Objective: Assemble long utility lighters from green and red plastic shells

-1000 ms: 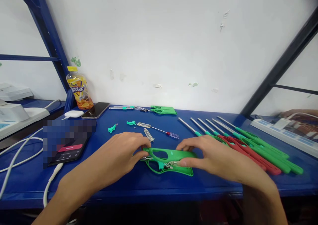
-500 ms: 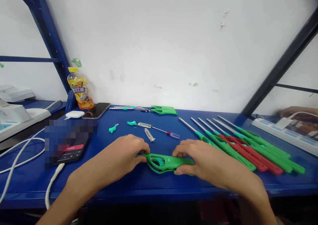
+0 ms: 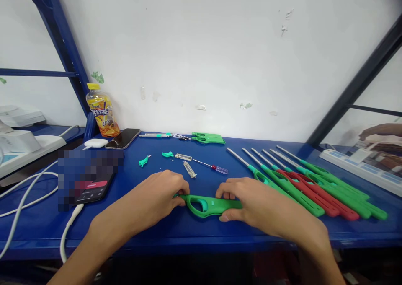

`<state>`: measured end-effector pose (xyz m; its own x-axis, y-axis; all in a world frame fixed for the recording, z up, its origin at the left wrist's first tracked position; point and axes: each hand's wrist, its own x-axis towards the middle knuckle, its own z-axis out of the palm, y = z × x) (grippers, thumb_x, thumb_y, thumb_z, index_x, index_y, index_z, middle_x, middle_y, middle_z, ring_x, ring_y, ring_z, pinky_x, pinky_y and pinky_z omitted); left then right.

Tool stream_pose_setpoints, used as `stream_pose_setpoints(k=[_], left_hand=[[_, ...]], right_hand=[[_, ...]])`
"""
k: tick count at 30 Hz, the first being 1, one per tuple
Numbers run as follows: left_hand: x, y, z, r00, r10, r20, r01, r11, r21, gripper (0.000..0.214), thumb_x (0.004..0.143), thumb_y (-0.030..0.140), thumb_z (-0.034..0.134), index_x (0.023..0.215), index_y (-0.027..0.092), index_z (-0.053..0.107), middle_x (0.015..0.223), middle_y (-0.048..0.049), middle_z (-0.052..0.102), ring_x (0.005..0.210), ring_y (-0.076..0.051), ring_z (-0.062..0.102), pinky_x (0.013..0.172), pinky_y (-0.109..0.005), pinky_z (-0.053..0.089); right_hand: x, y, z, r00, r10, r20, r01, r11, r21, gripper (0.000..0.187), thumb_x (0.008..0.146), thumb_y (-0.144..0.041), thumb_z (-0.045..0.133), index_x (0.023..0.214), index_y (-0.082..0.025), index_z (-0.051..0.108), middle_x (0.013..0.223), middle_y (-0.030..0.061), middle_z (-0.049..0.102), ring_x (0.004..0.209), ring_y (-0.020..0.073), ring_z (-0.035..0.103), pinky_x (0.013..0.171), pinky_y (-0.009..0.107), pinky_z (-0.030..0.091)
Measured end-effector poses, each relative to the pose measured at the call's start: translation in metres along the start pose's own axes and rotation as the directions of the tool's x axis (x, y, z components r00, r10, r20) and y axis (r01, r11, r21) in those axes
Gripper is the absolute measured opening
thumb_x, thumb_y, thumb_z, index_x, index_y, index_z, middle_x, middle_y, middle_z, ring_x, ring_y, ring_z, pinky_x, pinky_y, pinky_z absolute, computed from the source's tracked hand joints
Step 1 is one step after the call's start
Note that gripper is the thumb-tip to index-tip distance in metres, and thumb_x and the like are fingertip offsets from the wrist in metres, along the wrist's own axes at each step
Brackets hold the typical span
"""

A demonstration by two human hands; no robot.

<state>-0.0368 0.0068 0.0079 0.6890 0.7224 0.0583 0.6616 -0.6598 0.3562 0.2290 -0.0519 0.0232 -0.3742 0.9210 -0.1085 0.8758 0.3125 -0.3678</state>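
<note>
A green utility lighter handle [image 3: 211, 206] with a teal trigger in its finger loop lies level between my hands, low over the front of the table. My left hand [image 3: 168, 189] pinches its narrow front end between thumb and fingers. Around the wider rear end, my right hand [image 3: 243, 199] closes with the thumb below and the fingers on top. No metal tube shows beyond the left fingers. Just behind lie a clear lighter fuel tank [image 3: 189, 169], another fuel tank [image 3: 183, 157], a screwdriver [image 3: 216, 169] and a teal trigger [image 3: 143, 161].
Several green and red lighters [image 3: 301, 193] lie in a row at the right. Green casing halves [image 3: 208, 138] and metal tubes [image 3: 157, 136] rest by the wall. Phones [image 3: 123, 138], a drink bottle [image 3: 103, 111] and white cables [image 3: 23, 205] occupy the left; a power strip [image 3: 361, 169] stands right.
The two green casing halves, earlier with a visible gap along the lower edge, now sit flush together. Both hands keep nearly the same grip; the view has shifted slightly.
</note>
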Motion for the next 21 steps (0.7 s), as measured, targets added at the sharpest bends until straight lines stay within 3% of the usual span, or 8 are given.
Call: stream_pose_setpoints(k=[6,9,14,21], left_hand=[[-0.0012,-0.0009,0.0007,1.0,0.018,0.001,-0.018,1.0,0.016,0.017,0.094,0.018,0.069,0.1,0.03,0.08,0.101,-0.0003,0.077,0.097,-0.024,0.07,0.08,-0.032,0.047],[-0.0018,-0.0011,0.0017,1.0,0.025,-0.009,-0.025,0.999,0.022,0.017,0.094,0.018,0.069,0.101,0.03,0.08,0.101,0.0001,0.077,0.098,-0.024,0.07,0.082,-0.032,0.046],[-0.001,0.0003,0.0024,1.0,0.014,-0.006,-0.014,1.0,0.02,0.017,0.095,0.018,0.069,0.1,0.03,0.08,0.102,-0.0002,0.077,0.097,-0.024,0.07,0.079,-0.031,0.045],[-0.002,0.0077,0.0011,0.999,-0.028,0.017,0.027,0.998,0.048,0.018,0.095,0.015,0.067,0.098,0.028,0.081,0.101,-0.0024,0.076,0.098,-0.026,0.069,0.08,-0.034,0.046]], right_hand=[[-0.0042,0.0024,-0.0018,0.999,-0.043,-0.032,0.045,0.998,0.04,0.033,0.093,-0.053,0.076,0.116,-0.03,0.072,0.116,0.0016,0.072,0.109,0.0262,0.065,0.089,0.035,0.045],[-0.0053,0.0037,-0.0036,0.999,-0.014,-0.052,0.014,1.0,0.003,0.024,0.096,-0.051,0.073,0.104,-0.029,0.069,0.103,0.0,0.07,0.097,0.0234,0.064,0.079,0.034,0.044],[-0.005,0.0031,-0.0036,0.998,0.058,0.035,-0.058,0.998,-0.019,0.025,0.099,-0.05,0.067,0.089,-0.028,0.062,0.075,-0.0027,0.063,0.079,0.0214,0.058,0.062,0.031,0.033],[0.0004,0.0012,-0.0062,0.988,0.083,0.131,-0.091,0.994,0.056,0.026,0.096,-0.043,0.069,0.083,-0.026,0.055,0.073,-0.0028,0.056,0.079,0.0204,0.055,0.061,0.03,0.032]])
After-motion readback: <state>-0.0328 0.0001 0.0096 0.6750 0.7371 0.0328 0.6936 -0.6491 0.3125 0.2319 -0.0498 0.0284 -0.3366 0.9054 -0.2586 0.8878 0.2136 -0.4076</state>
